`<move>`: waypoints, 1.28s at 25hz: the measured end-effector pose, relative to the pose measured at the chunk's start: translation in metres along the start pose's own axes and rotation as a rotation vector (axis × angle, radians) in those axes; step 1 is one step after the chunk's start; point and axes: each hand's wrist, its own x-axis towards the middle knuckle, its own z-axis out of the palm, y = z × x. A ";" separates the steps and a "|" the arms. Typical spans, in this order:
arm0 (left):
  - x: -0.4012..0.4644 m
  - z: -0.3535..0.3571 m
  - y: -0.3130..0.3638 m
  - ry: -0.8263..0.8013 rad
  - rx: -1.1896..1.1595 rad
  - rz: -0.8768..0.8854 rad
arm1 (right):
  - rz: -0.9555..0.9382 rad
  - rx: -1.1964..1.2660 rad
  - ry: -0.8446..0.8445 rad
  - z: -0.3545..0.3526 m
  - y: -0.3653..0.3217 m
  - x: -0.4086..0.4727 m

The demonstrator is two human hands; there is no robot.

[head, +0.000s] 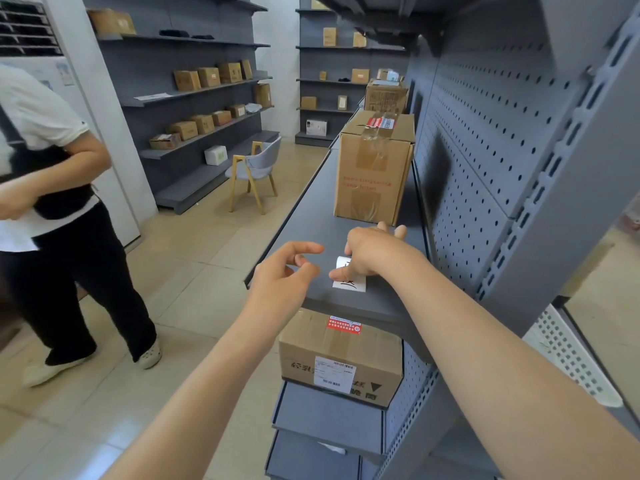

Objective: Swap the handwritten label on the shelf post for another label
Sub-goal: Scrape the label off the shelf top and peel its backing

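Observation:
A white handwritten label point(353, 285) with black marks lies on the near end of the grey shelf board point(311, 216). My right hand point(370, 254) rests on it, thumb and fingers pressing or pinching its upper part, which curls up slightly. My left hand point(284, 275) hovers just left of the label, fingers apart and holding nothing. The grey slotted shelf post point(540, 202) rises at the right, beside the perforated back panel point(478, 150).
A tall taped cardboard box point(374, 168) stands on the same shelf beyond my hands. Another box point(341, 362) sits on the shelf below. A person point(52, 202) stands in the aisle at left. A chair point(256, 168) and box-filled shelving lie farther back.

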 end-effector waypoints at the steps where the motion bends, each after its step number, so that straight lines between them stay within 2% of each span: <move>1: -0.001 0.001 0.000 -0.005 0.004 0.000 | 0.005 -0.005 -0.016 -0.001 -0.001 0.000; 4: 0.000 0.004 0.000 -0.029 0.024 0.003 | -0.050 0.084 -0.003 0.000 0.002 -0.007; 10: 0.002 0.016 0.005 -0.046 0.071 0.013 | -0.335 0.712 0.151 0.007 0.021 -0.036; 15: 0.005 0.032 0.021 -0.030 -0.096 0.104 | -0.420 0.792 0.368 0.002 0.034 -0.058; 18: 0.010 0.033 0.028 -0.021 -0.013 0.178 | -0.427 0.895 0.347 0.004 0.049 -0.070; 21: 0.017 0.030 0.036 -0.086 0.181 0.209 | -0.397 1.113 0.281 0.008 0.063 -0.076; 24: 0.022 0.033 0.040 -0.149 0.232 0.215 | -0.318 1.189 0.276 0.008 0.070 -0.075; 28: 0.020 0.041 0.035 -0.086 0.150 0.260 | -0.268 1.244 0.284 0.010 0.070 -0.074; 32: 0.028 0.038 0.033 0.011 -0.001 0.216 | -0.221 1.328 0.259 0.009 0.067 -0.073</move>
